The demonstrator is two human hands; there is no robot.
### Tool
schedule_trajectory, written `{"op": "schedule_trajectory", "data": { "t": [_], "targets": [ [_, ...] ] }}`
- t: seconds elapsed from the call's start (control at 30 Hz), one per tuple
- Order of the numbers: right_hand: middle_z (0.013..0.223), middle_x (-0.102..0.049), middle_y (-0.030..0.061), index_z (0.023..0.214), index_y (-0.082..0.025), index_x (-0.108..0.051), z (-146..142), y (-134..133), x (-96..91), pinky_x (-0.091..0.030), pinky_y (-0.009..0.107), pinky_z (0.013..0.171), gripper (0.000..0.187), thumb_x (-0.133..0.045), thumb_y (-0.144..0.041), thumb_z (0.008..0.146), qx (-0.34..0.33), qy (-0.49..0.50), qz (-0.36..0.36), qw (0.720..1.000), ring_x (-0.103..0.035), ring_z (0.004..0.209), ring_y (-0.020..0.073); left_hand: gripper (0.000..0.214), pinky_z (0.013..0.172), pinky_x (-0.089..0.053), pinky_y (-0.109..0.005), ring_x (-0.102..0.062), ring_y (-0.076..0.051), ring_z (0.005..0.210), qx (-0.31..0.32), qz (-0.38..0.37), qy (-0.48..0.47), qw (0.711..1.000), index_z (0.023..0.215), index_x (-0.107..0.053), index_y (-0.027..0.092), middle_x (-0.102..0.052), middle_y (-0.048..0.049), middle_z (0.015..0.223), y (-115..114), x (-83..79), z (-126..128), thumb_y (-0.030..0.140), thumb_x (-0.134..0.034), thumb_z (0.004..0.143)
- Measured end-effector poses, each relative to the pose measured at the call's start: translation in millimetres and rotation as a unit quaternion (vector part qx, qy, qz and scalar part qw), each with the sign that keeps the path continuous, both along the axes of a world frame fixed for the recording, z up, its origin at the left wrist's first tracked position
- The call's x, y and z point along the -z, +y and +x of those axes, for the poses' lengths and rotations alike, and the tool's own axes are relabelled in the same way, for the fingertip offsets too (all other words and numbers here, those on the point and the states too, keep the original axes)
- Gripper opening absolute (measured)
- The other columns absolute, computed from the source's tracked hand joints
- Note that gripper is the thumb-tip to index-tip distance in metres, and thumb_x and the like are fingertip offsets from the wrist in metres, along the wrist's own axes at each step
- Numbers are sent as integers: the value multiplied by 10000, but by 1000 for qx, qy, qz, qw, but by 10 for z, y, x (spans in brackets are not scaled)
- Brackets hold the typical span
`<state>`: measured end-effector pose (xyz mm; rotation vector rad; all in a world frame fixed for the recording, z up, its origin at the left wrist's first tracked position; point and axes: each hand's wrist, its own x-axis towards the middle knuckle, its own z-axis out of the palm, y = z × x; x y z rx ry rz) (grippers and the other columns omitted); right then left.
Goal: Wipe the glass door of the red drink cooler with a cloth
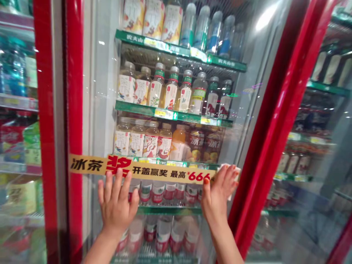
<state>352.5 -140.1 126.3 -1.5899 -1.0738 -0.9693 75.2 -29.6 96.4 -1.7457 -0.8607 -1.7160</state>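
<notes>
Banner strip runs across the glass of a fridge door, right between the two hands. Left hand is wide open, fingers spread with the tips on the strip's lower edge, and that flat pose looks like it's there to pin the strip to the glass. Right hand sits at the strip's far end with a white scrap under its fingers, can't really tell if it's gripped. Tea bottles stand on a green shelf behind the glass, above both hands.
</notes>
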Motion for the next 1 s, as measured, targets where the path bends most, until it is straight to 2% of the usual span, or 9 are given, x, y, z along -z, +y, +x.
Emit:
{"op": "schedule_trajectory", "data": {
  "t": [0.1,0.23,0.33,0.47,0.53,0.63,0.77,0.9,1.0],
  "targets": [
    [1864,-33,151,1777,-150,-16,-511,179,-94,-157,705,1368,931,-400,-636,1082,-23,-97,-12,995,53,1736,362,856,1436,-103,-558,-151,-289,1739,-12,6,14,1000,1746,-276,298,-239,-41,1837,5,13,-9,257,-691,1000],
    [1817,-299,-27,1743,-254,-336,-829,171,427,-78,434,1426,896,-443,-774,1020,-56,-312,-57,947,-78,1741,238,852,1437,-99,-542,-147,-286,1740,-16,20,24,999,1746,-280,265,-233,-57,1838,9,-6,-17,239,-686,997],
    [1850,-169,72,1780,-202,-146,-397,48,582,-73,578,1413,862,-433,-626,1087,-3,-214,-45,976,-19,1743,285,824,1436,-101,-544,-148,-280,1740,-8,18,21,1000,1746,-277,277,-228,-39,1839,-5,-24,-3,282,-662,1018],
    [1850,73,182,1767,-158,68,-104,99,270,-163,826,1300,812,-293,-514,1134,35,13,29,999,104,1730,374,822,1438,-100,-532,-147,-274,1740,-14,19,13,1000,1745,-279,278,-224,-28,1842,-21,-29,13,272,-659,1016],
    [1852,35,188,1770,-135,35,-355,196,263,-165,811,1310,843,-322,-539,1122,27,-3,28,999,95,1731,376,830,1437,-102,-536,-152,-277,1739,-16,18,14,1000,1744,-281,274,-231,-34,1840,-24,-23,9,258,-667,1009],
    [1860,-117,114,1778,-147,-133,-788,240,605,-94,613,1406,928,-464,-630,1058,-20,-178,-41,983,4,1743,321,837,1437,-103,-542,-152,-278,1739,-17,16,21,999,1744,-282,264,-238,-47,1838,-24,-18,-6,246,-673,1004],
    [1858,-121,106,1780,-171,-141,-520,25,1000,-70,588,1412,892,-473,-600,1071,-19,-178,-72,981,-20,1745,296,846,1434,-113,-557,-148,-281,1740,-22,13,24,999,1745,-279,266,-230,-48,1839,-11,-18,-5,236,-676,998],
    [1850,53,209,1775,-166,41,-11,-42,643,-170,849,1286,808,-257,-542,1124,3,66,12,998,46,1729,421,864,1435,-111,-566,-144,-282,1741,-17,12,18,1000,1749,-266,281,-227,-33,1840,-5,-2,8,227,-676,991],
    [1848,-30,235,1771,-148,34,-261,111,449,-190,872,1263,867,-265,-616,1105,-12,30,15,999,44,1725,441,892,1439,-99,-566,-145,-289,1739,-13,3,14,1000,1751,-263,289,-224,-38,1842,-16,16,-1,212,-695,975]
  ]
}}
